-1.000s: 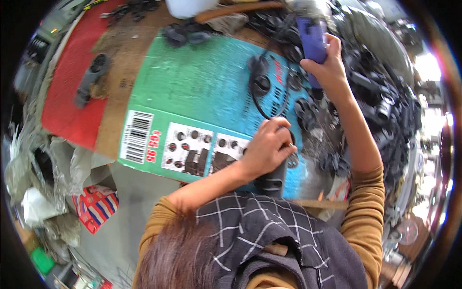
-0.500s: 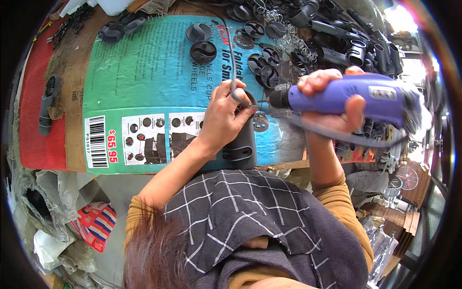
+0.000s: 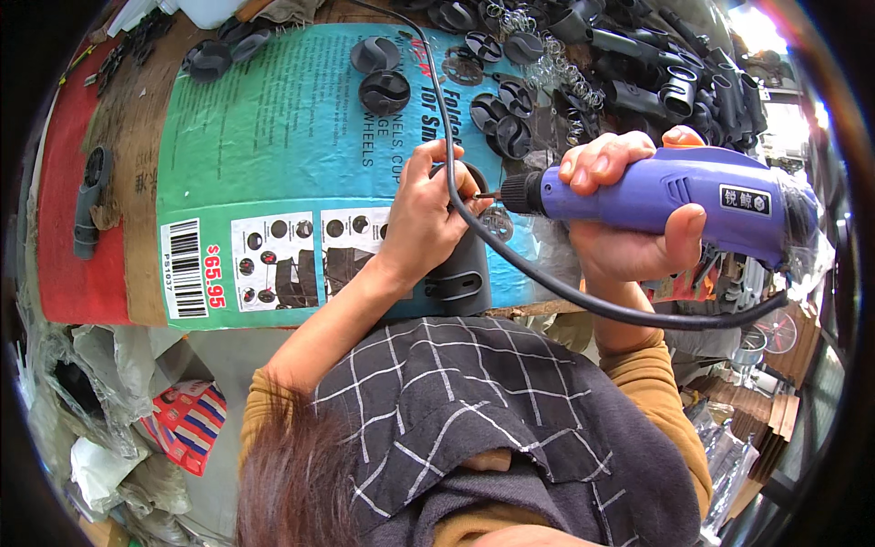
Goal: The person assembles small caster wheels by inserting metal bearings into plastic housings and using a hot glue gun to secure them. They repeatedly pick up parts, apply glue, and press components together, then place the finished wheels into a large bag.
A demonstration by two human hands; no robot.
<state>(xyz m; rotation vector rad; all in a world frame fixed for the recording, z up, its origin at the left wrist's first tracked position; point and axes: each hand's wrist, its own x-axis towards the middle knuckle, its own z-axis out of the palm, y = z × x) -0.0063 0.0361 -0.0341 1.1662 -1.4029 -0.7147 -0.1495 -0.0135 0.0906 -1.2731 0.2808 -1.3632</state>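
Several round black caps [image 3: 385, 92], wire springs [image 3: 572, 80] and a heap of black tubes [image 3: 629, 96] lie about the bench [image 3: 144, 219], and a black cable [image 3: 674, 320] crosses over the left hand [image 3: 424, 219]. A white container [image 3: 208, 11] is cut off at the upper edge, contents unseen. The right hand [image 3: 612, 244] has its fingers wrapped around a purple electric screwdriver [image 3: 661, 190], its bit [image 3: 488, 195] at the left fingertips, which lie against a dark grey plastic part [image 3: 461, 264]; what they grip cannot be told.

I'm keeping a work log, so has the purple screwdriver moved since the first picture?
Yes: against the cardboard sheet, the purple screwdriver has come toward the person, its tip now beside the left hand.
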